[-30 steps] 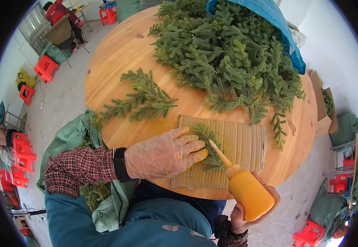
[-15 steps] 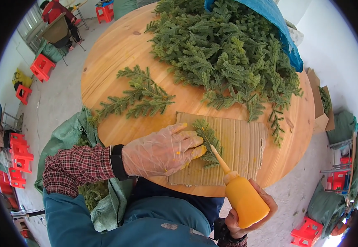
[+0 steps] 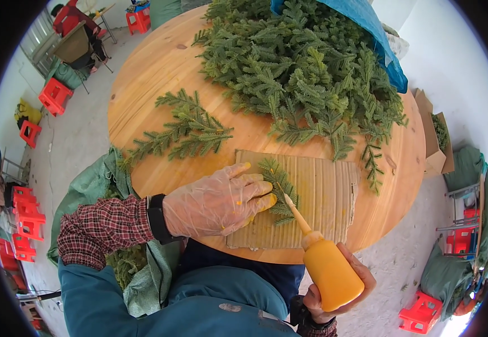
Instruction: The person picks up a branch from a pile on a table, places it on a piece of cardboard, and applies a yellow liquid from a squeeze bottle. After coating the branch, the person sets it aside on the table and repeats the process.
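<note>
A small green fir sprig point(image 3: 280, 209) lies on a piece of corrugated cardboard point(image 3: 325, 196) at the table's near edge. My left hand point(image 3: 216, 203), in a clear plastic glove with yellow-stained fingertips, rests flat on the cardboard. Its fingers are stretched out and their tips touch the sprig's left side. My bare right hand point(image 3: 362, 275) is closed round a yellow squeeze bottle point(image 3: 334, 274), held tilted. The bottle's long pale nozzle points up and left, its tip at the sprig's middle stem. Whether anything is flowing out I cannot tell.
A big heap of fir branches point(image 3: 306, 78) spills from a blue bag point(image 3: 367, 25) on the round wooden table point(image 3: 137, 84). Another fir branch point(image 3: 182, 126) lies left of the cardboard. A green sack point(image 3: 95, 182) stands against the table at left. Red stools point(image 3: 56, 96) are around.
The whole view has shifted slightly, so everything sits a little further left and higher. Both hands, the bottle and the sprig keep nearly the same places relative to each other.
</note>
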Available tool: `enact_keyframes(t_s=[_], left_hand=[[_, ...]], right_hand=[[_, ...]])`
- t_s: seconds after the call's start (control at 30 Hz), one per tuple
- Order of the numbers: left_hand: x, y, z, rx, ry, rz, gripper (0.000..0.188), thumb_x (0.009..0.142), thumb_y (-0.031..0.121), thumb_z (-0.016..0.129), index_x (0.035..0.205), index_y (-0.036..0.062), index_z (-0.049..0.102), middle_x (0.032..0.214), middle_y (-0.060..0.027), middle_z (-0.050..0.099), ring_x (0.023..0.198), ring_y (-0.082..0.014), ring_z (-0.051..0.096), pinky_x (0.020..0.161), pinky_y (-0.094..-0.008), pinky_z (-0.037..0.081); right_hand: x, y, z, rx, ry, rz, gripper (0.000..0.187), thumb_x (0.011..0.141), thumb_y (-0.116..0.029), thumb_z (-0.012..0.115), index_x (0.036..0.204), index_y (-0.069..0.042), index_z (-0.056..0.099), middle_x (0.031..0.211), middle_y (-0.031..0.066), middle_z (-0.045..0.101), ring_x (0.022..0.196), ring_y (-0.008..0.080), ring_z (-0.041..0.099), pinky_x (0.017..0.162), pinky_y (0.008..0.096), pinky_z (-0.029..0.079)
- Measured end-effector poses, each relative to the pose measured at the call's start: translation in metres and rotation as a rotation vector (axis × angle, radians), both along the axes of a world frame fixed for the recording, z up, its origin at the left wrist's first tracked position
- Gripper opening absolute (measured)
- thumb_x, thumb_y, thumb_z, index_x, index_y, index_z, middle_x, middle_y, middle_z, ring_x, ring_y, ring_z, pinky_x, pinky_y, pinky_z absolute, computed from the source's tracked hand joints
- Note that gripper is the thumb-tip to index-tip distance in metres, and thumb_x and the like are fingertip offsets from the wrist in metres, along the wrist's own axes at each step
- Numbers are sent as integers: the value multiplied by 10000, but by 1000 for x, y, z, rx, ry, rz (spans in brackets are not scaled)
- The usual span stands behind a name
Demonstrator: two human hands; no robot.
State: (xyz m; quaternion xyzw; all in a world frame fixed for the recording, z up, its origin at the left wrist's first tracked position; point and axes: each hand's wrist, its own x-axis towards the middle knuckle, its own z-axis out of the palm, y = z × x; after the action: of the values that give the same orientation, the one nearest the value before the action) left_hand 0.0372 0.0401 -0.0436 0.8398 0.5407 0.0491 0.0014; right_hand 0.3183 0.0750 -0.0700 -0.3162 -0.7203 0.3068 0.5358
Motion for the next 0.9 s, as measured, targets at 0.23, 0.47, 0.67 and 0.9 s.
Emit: enact_keyframes(t_s=[0.23,0.47,0.67,0.9], left_hand=[[0,1,3,7,13,-10,446,937,260,537,1350,91,550,1356,-102,552,1255,-230,530,1114,-453,354],[-2,1,-2,10,-32,0,546,847,285,689,1351,126,550,1369,-80,524,1250,-225,513,1113,-465,353],[-2,1,-4,10,-35,-5,553,836,282,701,1347,134,551,1360,-72,522,1249,-219,504,1112,-468,354],[0,1,4,-26,-15,1,565,835,281,705,1360,149,541,1371,-66,512,1244,-218,506,1113,-469,353]], right_hand=[[-1,1,4,24,-18,42,858,747,-554,811,1226,-17,342,1138,282,599,976,336,678,855,432,585],[17,-8,6,37,-52,0,948,708,-656,788,1228,10,360,1132,262,615,970,336,684,869,423,570],[34,-14,5,-63,-51,-111,936,711,-672,774,1215,9,375,1113,239,620,958,316,685,847,396,576],[47,-16,8,-102,-133,-226,955,709,-731,728,1210,9,391,1097,221,620,958,304,682,836,371,576]])
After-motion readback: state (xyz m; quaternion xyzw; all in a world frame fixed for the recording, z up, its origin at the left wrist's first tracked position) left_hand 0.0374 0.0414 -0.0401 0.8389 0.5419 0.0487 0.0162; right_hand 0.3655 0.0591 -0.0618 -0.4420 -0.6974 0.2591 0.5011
